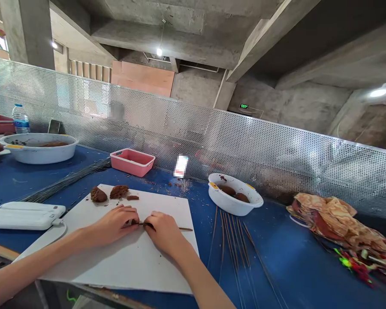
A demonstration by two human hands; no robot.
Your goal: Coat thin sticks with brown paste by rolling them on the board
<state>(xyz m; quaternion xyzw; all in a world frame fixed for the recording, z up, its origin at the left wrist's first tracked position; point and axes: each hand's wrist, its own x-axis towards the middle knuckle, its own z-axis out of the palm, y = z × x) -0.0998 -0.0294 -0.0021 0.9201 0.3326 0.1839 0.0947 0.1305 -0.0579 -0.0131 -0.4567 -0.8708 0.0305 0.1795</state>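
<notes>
In the head view, both hands work low on a white board (pixel 122 266) that lies on the blue table (pixel 292 257). A thin stick (pixel 185 229) lies flat on the board, its long axis running from nine o'clock to three o'clock. Its bare tail pokes out at three o'clock from under the right hand (pixel 165 231). The left hand (pixel 117 223) sits palm down at the nine o'clock end, fingertips curled and pinching the dark paste (pixel 142 223) that coats the stick there. The right hand is clenched over the shaft just beside it, so the two sets of fingertips nearly meet. Both hands are on the stick, the left nearer the coated end and the right nearer the bare end. At twelve o'clock from the left hand, near the board's far edge, rest the brown lumps (pixel 98 195). At two o'clock from the right hand, off the board, stands a white bowl (pixel 231 208) with more brown lumps in it. A row of spare sticks (pixel 231 236) lies below the bowl, pointing roughly from twelve to six. Far off at ten o'clock are a pink tray (pixel 132 162) and a large basin (pixel 40 154), and a crumpled cloth (pixel 337 223) lies at three o'clock.
</notes>
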